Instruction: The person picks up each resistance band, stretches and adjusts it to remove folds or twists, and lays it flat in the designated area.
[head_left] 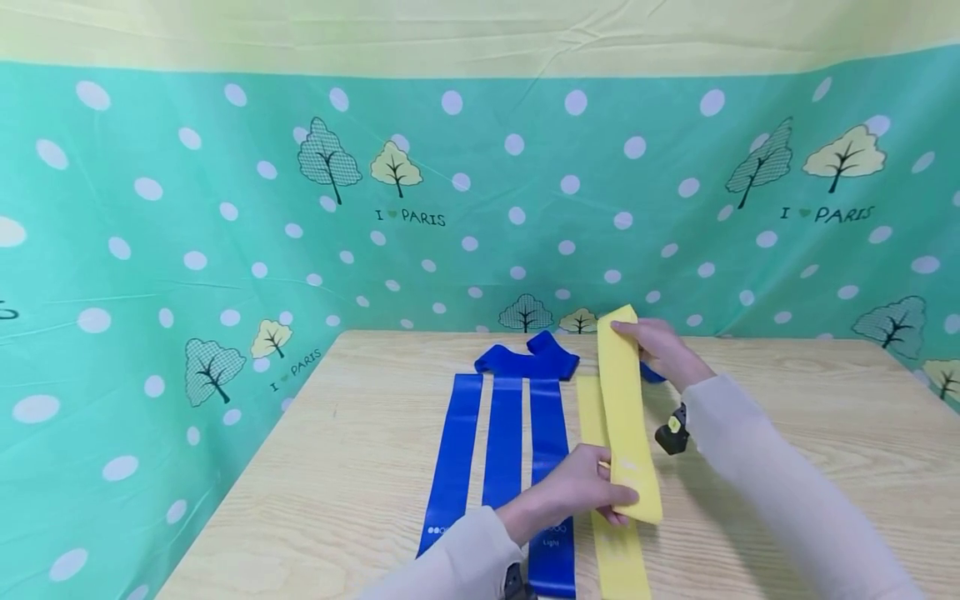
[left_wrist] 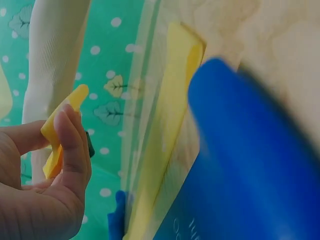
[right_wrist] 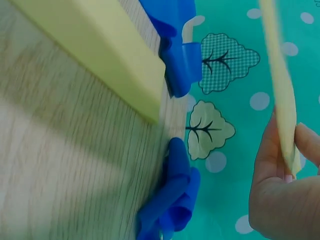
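A yellow resistance band (head_left: 628, 408) is stretched lengthwise between both hands above the table. My left hand (head_left: 588, 483) pinches its near end between thumb and fingers. At the far end, my right hand (head_left: 663, 346) pinches the band the same way; the right wrist view shows thumb and fingers (right_wrist: 272, 150) on either side of it. Beneath lies a second yellow band (head_left: 621, 562), flat on the wood and partly covered by the held one. To its left, three blue bands (head_left: 453, 458) lie flat side by side, the nearest of them printed "Light".
Crumpled blue bands (head_left: 528, 360) lie at the table's back edge, behind the flat ones. Another blue bundle (right_wrist: 172, 195) sits near the right hand. A green dotted cloth (head_left: 450, 208) hangs behind the wooden table (head_left: 337, 450).
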